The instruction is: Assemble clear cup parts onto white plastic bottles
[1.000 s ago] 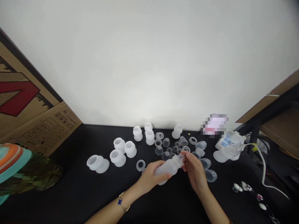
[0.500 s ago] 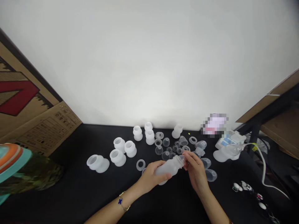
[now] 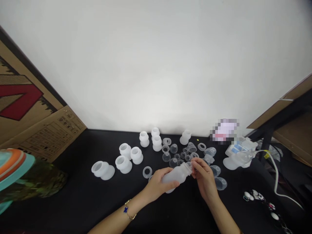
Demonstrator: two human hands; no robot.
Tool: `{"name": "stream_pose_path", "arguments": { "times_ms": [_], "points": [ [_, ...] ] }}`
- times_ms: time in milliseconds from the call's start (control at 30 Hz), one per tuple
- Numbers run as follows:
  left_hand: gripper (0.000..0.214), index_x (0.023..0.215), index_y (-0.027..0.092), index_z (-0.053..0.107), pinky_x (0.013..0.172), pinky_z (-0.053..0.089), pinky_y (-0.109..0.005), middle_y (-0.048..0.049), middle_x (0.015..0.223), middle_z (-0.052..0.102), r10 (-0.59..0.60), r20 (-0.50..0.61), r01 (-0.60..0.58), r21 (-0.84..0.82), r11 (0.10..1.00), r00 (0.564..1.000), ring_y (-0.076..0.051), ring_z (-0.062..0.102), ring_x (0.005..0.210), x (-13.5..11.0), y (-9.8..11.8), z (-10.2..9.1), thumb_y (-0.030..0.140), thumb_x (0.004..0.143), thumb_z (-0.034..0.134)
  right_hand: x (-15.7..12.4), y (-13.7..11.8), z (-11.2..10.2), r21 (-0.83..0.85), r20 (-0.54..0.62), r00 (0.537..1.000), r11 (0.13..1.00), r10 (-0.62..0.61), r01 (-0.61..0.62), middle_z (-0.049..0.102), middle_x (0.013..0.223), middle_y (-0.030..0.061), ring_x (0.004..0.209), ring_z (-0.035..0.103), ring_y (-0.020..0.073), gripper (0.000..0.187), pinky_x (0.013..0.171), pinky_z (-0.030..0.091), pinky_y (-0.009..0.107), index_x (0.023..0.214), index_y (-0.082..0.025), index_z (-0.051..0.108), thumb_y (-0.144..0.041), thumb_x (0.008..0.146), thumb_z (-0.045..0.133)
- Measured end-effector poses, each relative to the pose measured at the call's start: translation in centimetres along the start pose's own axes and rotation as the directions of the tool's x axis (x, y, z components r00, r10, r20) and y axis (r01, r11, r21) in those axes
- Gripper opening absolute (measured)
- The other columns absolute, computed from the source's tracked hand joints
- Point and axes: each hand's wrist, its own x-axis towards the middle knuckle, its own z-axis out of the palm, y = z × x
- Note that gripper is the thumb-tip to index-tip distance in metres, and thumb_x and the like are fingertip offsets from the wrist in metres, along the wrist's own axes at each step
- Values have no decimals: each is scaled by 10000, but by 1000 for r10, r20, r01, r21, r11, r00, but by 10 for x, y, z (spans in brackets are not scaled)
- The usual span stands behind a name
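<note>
While the left hand (image 3: 157, 184) wraps the body of a frosted bottle (image 3: 175, 175), low and right of centre in the head view, the right hand (image 3: 206, 178) meets its neck with thumb and fingers drawn together at a clear tip (image 3: 189, 164); whether they pinch that tip or only touch it is too small to tell. The bottle is held tilted, neck toward the right of the frame, above the black tabletop (image 3: 114, 193). For fine work at the neck, I judge that the left hand does best as a steady clamp, firm but not squeezing, since the wall looks soft enough to dent. The right fingertips should stay light and in line with the neck, working evenly around it so the clear tip sits square, not cocked. The wrists want some care too: loose clear domes (image 3: 220, 183) lie just right of the right hand, and a clear ring (image 3: 147, 172) lies left of the bottle, where a careless sweep could scatter them.
</note>
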Motion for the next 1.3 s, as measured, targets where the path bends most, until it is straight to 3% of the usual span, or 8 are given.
{"name": "stream_pose_path", "arguments": {
  "times_ms": [100, 433, 1067, 1300],
  "points": [
    [395, 1035, 168, 728, 625, 382, -239, -25, 855, 665, -15, -1, 15, -11, 1000, 1000, -178, 553, 738, 0, 1, 0, 468, 779, 739, 1, 1, -1, -4, -5, 1000, 1000, 15, -15, 546, 633, -8, 549, 426, 121, 250, 463, 336, 243, 911, -193, 753, -361, 738, 817],
    [390, 1029, 171, 733, 633, 385, -237, -23, 862, 671, 14, 3, -14, -8, 1000, 1000, -182, 560, 754, 0, 0, 0, 469, 777, 745, 1, 0, 1, -14, 1, 1000, 1000, -3, 3, 535, 633, -13, 551, 448, 114, 230, 459, 339, 232, 761, -189, 709, -384, 727, 826],
    [410, 1067, 190, 733, 682, 446, -260, -44, 952, 715, 4, -18, -3, 70, 998, 1000, -227, 624, 835, -2, 1, 0, 461, 760, 753, -1, -3, 4, -61, -40, 999, 998, -27, 24, 495, 555, -33, 517, 414, 113, 277, 462, 318, 238, 681, -199, 648, -392, 687, 846],
    [406, 1060, 183, 734, 677, 435, -255, -41, 928, 706, 9, -16, -8, 53, 999, 1000, -216, 610, 816, -1, 2, 0, 459, 763, 751, 0, 0, 2, -58, -13, 1000, 998, -26, 25, 490, 562, -35, 523, 411, 110, 286, 464, 324, 232, 658, -198, 609, -371, 729, 826]
  ]
}}
